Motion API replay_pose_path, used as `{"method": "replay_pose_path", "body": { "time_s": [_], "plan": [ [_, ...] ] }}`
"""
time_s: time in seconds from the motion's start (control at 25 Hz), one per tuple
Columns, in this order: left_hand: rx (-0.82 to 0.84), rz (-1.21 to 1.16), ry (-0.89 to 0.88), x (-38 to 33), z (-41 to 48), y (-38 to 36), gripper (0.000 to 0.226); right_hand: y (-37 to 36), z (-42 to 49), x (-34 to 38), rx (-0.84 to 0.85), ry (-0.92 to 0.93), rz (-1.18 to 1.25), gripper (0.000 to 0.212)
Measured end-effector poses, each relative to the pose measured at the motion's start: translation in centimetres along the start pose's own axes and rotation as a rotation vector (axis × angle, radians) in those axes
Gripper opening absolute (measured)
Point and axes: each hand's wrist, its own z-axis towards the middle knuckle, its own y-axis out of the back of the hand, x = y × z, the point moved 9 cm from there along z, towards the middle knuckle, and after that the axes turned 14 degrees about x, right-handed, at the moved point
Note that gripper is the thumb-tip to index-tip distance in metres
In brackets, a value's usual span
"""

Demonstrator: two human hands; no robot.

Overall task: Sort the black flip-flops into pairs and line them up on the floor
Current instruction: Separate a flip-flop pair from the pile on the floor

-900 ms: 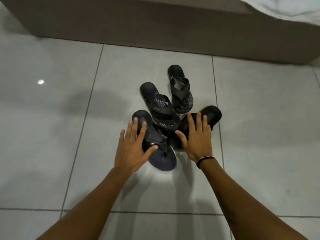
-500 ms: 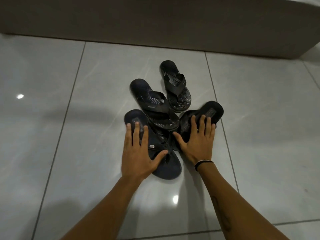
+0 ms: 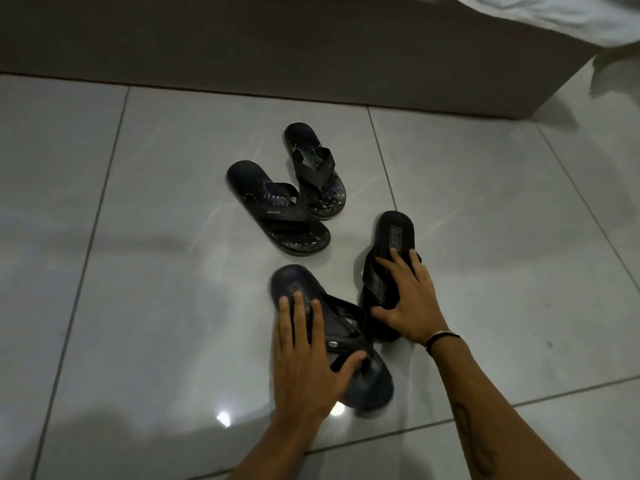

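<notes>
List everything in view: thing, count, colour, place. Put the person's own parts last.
patterned flip-flops: two, black with a grey pattern on the footbed, on the floor at the centre, toes close together, nobody touching them.
plain flip-flops: two, black, nearer the person, one under each hand.
floor: glossy grey tiles with dark grout lines, all across the lower view.
bed base: one, dull brown, along the top.
bedsheet: one, white, top right corner, hanging over the base.
wristband: one, dark, on the right wrist.
left hand: flat on the near plain flip-flop, fingers spread.
right hand: spread over the straps of the other plain flip-flop.
</notes>
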Motion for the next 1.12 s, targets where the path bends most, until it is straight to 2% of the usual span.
{"method": "replay_pose_path", "body": {
  "time_s": [0.12, 0.24, 0.48, 0.64, 0.88, 1.12],
  "plan": [
    [0.048, 0.018, -0.104, -2.5, 1.5, -0.3, 0.118, 0.6, -1.6, -2.3, -0.02, -0.05, 0.106, 0.089],
    [0.099, 0.038, -0.224, -3.7, 3.9, 0.1, 0.119, 0.8, -1.6, -3.7, 0.03, -0.091, 0.135, 0.088],
    [0.25, 0.073, -0.311, -4.3, 10.5, 1.8, 0.13, 1.7, 0.8, -3.8, 0.111, -0.11, 0.185, 0.087],
    [0.222, 0.071, -0.326, -4.0, 12.3, 2.6, 0.128, 2.2, 1.7, -4.1, 0.141, -0.116, 0.203, 0.096],
    [0.153, 0.037, -0.311, -2.6, 14.6, 4.3, 0.126, 2.2, 1.8, -2.9, 0.15, -0.063, 0.201, 0.097],
    [0.177, -0.006, -0.317, -2.3, 15.6, 4.1, 0.13, 2.4, 2.5, -1.9, 0.186, -0.052, 0.137, 0.098]
  ]
}}
